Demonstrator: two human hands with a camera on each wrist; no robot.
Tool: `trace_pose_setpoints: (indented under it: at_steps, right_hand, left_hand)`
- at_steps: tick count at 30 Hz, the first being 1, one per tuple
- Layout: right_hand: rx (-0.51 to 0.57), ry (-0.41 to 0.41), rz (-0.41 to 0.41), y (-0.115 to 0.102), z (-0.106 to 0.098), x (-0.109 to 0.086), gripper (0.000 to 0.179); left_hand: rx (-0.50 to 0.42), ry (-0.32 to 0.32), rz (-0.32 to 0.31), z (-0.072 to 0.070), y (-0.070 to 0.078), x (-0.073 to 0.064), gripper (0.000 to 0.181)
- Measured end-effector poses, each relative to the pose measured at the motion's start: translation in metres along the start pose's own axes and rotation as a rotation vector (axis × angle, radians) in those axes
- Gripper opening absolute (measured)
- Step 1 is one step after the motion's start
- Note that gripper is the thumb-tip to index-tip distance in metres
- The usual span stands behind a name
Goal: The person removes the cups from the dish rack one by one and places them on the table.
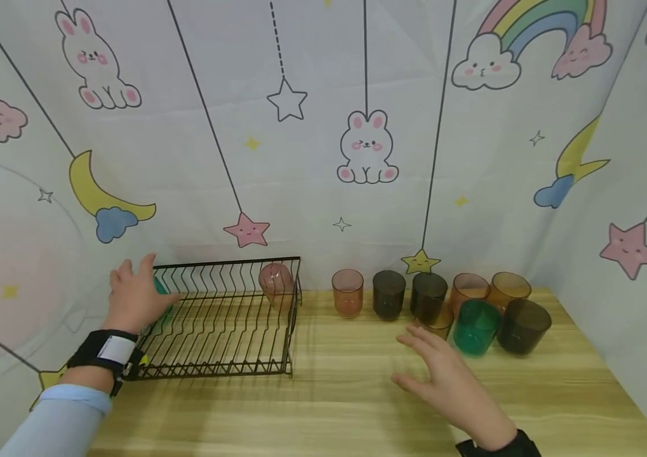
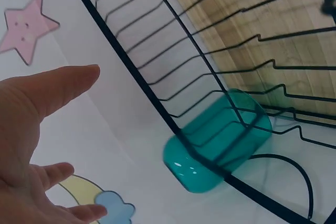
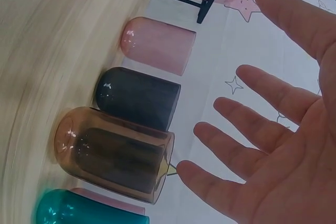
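Observation:
My left hand (image 1: pixel 136 295) is over the left end of the black wire rack (image 1: pixel 214 370), fingers spread and holding nothing. In the left wrist view a green cup (image 2: pixel 218 140) leans in that end of the rack, apart from the fingers; the hand mostly hides it in the head view. A pink cup (image 1: pixel 276 282) tilts in the rack's back right corner. My right hand (image 1: pixel 451 384) hovers with spread fingers in front of the cups on the right. Nearest to it are an amber cup (image 3: pixel 113 153) and a second green cup (image 1: pixel 476 327).
Along the back stand a pink cup (image 1: pixel 348 293) and two dark grey cups, one (image 1: pixel 388 295) beside the other (image 1: pixel 428 298). Farther right are an orange-pink cup (image 1: pixel 468 289), an amber cup (image 1: pixel 509 287) and a brown cup (image 1: pixel 523 327). A printed cloth (image 1: pixel 312 190) hangs behind the wooden table (image 1: pixel 323 412).

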State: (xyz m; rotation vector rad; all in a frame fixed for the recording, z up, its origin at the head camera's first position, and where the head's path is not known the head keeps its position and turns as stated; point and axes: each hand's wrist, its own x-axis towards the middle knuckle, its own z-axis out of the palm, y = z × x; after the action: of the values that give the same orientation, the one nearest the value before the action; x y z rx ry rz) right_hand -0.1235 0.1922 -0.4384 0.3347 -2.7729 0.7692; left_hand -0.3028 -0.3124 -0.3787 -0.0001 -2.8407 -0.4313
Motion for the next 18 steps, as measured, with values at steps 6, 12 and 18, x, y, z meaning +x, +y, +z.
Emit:
trace_pose_setpoints:
  at_steps: [6, 12, 18]
  right_hand:
    - [0.012, -0.042, 0.021, 0.002, 0.003, 0.001, 0.068]
    - [0.012, -0.062, 0.038, 0.002, 0.008, 0.002, 0.070]
    - [0.001, -0.051, 0.038, 0.005, 0.009, 0.002, 0.072]
  left_hand:
    - [-0.006, -0.076, -0.048, 0.001, -0.002, 0.020, 0.096]
    - [0.060, -0.092, -0.088, 0.003, -0.004, 0.036, 0.088]
    - [0.134, -0.100, -0.121, 0.012, -0.012, 0.042, 0.085]
